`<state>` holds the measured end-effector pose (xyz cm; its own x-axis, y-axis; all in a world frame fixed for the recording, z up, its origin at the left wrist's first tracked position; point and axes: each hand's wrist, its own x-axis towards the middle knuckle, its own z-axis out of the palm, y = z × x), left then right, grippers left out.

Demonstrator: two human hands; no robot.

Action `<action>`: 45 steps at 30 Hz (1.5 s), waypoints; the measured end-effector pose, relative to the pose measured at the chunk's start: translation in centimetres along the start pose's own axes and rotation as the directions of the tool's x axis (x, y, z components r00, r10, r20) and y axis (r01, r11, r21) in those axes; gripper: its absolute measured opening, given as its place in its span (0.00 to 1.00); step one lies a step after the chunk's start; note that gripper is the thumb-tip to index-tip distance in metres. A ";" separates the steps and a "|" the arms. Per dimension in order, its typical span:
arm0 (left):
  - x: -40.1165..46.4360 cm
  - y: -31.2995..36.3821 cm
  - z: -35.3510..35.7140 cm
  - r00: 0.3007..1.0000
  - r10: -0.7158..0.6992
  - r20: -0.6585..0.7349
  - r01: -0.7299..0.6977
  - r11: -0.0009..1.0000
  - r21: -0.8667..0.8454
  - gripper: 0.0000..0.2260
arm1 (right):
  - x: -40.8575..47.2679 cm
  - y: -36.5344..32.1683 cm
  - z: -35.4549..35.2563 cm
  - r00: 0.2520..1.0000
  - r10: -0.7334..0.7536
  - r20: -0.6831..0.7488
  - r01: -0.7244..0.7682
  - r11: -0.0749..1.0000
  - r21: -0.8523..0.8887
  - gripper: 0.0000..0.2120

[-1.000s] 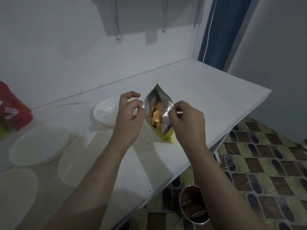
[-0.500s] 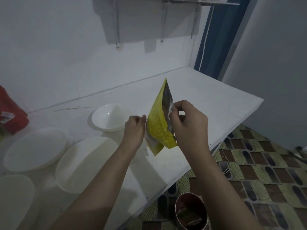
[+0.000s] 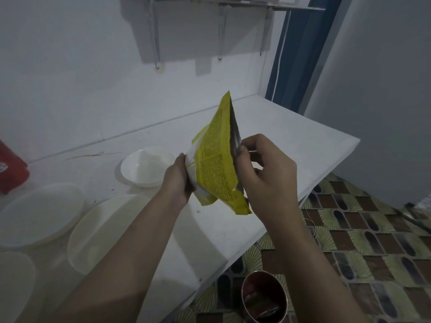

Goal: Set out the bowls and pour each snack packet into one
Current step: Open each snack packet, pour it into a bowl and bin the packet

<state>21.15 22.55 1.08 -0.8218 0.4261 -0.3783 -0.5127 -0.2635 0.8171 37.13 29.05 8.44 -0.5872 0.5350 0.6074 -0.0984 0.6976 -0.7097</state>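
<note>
In the head view, a yellow snack packet (image 3: pixel 215 159) was held above the counter (image 3: pixel 291 141), long axis tilted up and away, pinched by the left hand (image 3: pixel 178 180) and right hand (image 3: pixel 268 173). A small white bowl (image 3: pixel 145 167) was seen just left of it, nearer the left hand; the opening was judged to need tipping that way.

Yellow packet held over the tabletop

Left hand (image 3: pixel 178 183) and right hand (image 3: pixel 268 176) pinch the tilted yellow snack packet (image 3: pixel 218 157) above the white tabletop (image 3: pixel 279 145), near a small white bowl (image 3: pixel 144 167).
</note>
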 end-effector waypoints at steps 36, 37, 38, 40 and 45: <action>-0.5 12.1 -21.8 0.750 0.561 -0.350 -0.498 0.828 0.258 0.32 | 0.4 -9.3 13.9 0.948 -0.231 0.219 0.189 0.962 0.196 0.22; -1.7 13.0 -22.5 0.736 0.576 -0.356 -0.505 0.817 0.278 0.30 | 0.3 -9.9 15.0 0.947 -0.237 0.217 0.194 0.960 0.201 0.22; -2.9 14.0 -23.0 0.724 0.591 -0.357 -0.511 0.806 0.299 0.27 | 0.2 -10.6 16.2 0.946 -0.246 0.213 0.204 0.957 0.204 0.22; -4.1 16.0 -24.7 0.724 0.579 -0.375 -0.516 0.816 0.262 0.16 | 0.1 -11.9 18.5 0.943 -0.264 0.203 0.224 0.953 0.202 0.20; -4.7 18.8 -30.7 0.748 0.519 -0.413 -0.458 0.855 0.244 0.05 | -0.5 -13.8 24.1 0.941 -0.236 0.241 0.188 0.960 0.206 0.18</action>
<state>7.74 -11.02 4.88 -0.9837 -0.1754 -0.0390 -0.0014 -0.2095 0.9778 19.45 7.71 9.33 -0.7233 0.2243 0.6531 -0.3702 0.6725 -0.6409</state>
